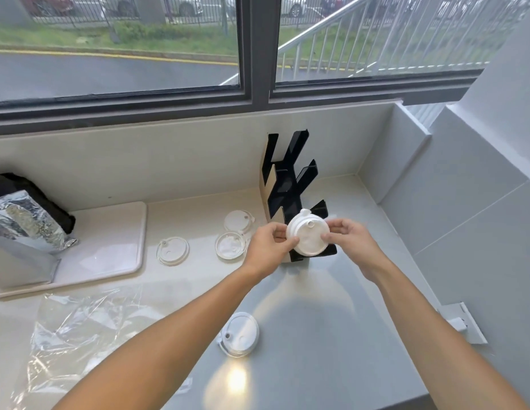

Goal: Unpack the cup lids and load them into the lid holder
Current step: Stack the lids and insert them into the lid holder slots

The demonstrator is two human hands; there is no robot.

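Stack of white lids (307, 235): held between both hands in front of the lowest slot of the black lid holder (290, 184). Left hand (265, 247): fingers curled on the stack's left edge, thumb on its face. Right hand (351, 235): fingers clamped on the right edge. Loose lids on the surface (331, 321): two (232, 245) just left of the left fingers, one (172, 250) farther left, one (239, 334) nearer the person, below the forearms. Clear plastic wrapper (80, 329): crumpled, well left of the hands.

White lid stack (307, 238) tilted against black lid holder (290, 184).
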